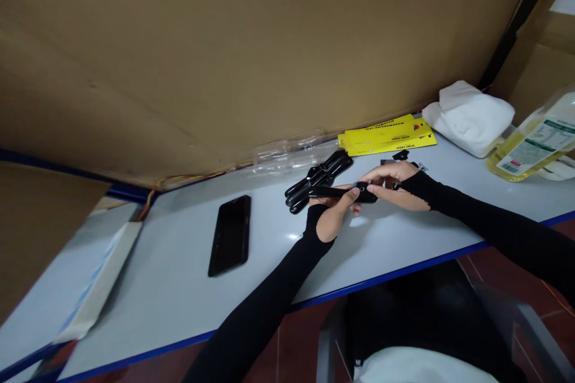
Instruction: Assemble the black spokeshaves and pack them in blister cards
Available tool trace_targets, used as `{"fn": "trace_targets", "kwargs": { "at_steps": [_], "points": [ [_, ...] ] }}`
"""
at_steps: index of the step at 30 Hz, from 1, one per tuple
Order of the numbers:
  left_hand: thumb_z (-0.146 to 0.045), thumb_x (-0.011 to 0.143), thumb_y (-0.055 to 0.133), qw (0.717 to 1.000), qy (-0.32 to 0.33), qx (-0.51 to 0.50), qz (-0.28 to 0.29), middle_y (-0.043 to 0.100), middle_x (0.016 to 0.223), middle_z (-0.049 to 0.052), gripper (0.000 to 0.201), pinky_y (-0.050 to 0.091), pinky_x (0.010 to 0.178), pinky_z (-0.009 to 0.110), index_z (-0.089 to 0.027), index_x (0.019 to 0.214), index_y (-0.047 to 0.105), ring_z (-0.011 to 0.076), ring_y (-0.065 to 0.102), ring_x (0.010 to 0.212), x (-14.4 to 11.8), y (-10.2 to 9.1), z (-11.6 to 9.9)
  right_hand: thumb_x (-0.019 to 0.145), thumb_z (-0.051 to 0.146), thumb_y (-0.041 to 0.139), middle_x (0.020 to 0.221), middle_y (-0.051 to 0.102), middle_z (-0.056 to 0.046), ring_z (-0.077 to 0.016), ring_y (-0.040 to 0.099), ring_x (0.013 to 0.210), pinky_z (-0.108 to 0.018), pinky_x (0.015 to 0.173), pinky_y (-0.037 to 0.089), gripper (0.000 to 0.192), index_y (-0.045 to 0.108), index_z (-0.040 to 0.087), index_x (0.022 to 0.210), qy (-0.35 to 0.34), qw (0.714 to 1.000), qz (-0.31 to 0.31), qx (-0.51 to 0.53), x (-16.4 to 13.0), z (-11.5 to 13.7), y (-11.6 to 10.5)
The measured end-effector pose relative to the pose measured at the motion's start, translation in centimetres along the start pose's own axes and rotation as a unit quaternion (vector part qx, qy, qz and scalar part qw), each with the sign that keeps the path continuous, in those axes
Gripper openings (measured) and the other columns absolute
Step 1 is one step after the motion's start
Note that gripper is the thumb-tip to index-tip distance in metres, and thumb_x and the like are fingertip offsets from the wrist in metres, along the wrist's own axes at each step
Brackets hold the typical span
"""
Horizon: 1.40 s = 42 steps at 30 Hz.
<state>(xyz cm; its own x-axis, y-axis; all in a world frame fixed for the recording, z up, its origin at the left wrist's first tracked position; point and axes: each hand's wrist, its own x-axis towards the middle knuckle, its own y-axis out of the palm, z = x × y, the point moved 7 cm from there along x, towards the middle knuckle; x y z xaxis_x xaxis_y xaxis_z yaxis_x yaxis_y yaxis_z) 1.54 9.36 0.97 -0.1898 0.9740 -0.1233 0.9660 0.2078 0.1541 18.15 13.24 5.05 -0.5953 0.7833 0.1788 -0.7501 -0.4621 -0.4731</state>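
Note:
Both my hands meet over the white table (188,287) and grip one slim black tool (344,192). My left hand (335,215) holds it from below, thumb on top. My right hand (395,185) pinches its right end with the fingertips. Both arms wear long black sleeves. Just behind the held piece lies a pile of several similar black tools (317,179). Yellow packaging cards (386,134) lie further back, with small black parts (401,155) beside them.
A black phone (231,234) lies face up left of my hands. Clear plastic blister shells (287,152) sit against the cardboard wall. At the right are a white cloth (469,115) and a bottle of yellow oil (530,143). A flat white packet (96,281) lies at the left.

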Motion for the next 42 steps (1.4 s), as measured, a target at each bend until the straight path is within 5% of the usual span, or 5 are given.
{"fn": "trace_targets", "kwargs": {
  "at_steps": [14,18,21,27,42],
  "points": [
    [-0.043,0.064,0.09,0.999,0.005,0.022,-0.036,0.07,0.059,0.006,0.038,0.048,0.038,0.028,-0.01,0.081,0.079,0.0161,0.06,0.042,-0.6,-0.5,0.0,0.093,0.041,0.066,0.09,0.081,-0.005,-0.0135,0.068,0.072,-0.026,0.066,0.052,0.035,0.081,0.021,0.118,0.016,0.999,0.018,0.048,0.2,-0.5,-0.2],
    [-0.041,0.06,0.093,0.998,0.005,0.012,-0.065,0.07,0.058,0.005,0.04,0.048,0.038,0.027,-0.011,0.081,0.078,0.0168,0.061,0.043,-0.4,-1.0,0.3,0.097,0.035,0.058,0.091,0.081,-0.005,-0.0147,0.071,0.073,-0.027,0.067,0.054,0.032,0.08,0.018,0.112,0.033,0.996,-0.077,-0.032,1.2,-1.9,-4.9],
    [-0.038,0.059,0.093,0.997,0.006,0.0,-0.073,0.071,0.06,0.006,0.038,0.045,0.035,0.025,-0.011,0.08,0.077,0.0174,0.063,0.044,-0.6,-0.9,0.0,0.089,0.026,0.065,0.086,0.08,-0.003,-0.0171,0.069,0.07,-0.031,0.069,0.051,0.019,0.081,0.02,0.099,0.141,0.941,-0.135,-0.277,1.3,-4.5,-10.2],
    [-0.037,0.055,0.089,0.996,-0.009,-0.008,-0.089,0.071,0.06,0.006,0.036,0.039,0.032,0.023,-0.012,0.076,0.075,0.0162,0.061,0.042,-1.1,-0.5,-0.8,0.075,0.036,0.085,0.088,0.08,-0.001,-0.0185,0.071,0.073,-0.031,0.071,0.052,0.024,0.078,0.021,0.093,0.257,0.899,0.069,-0.347,-0.1,-9.8,-12.8],
    [-0.034,0.054,0.09,0.996,-0.013,-0.021,-0.088,0.069,0.055,0.004,0.034,0.041,0.031,0.024,-0.012,0.076,0.076,0.0159,0.059,0.039,-0.9,-0.5,-0.3,0.079,0.017,0.073,0.078,0.08,-0.004,-0.0179,0.071,0.07,-0.03,0.067,0.051,0.01,0.08,0.018,0.087,0.152,0.945,0.153,-0.245,0.1,-9.2,-10.1]
  ]
}}
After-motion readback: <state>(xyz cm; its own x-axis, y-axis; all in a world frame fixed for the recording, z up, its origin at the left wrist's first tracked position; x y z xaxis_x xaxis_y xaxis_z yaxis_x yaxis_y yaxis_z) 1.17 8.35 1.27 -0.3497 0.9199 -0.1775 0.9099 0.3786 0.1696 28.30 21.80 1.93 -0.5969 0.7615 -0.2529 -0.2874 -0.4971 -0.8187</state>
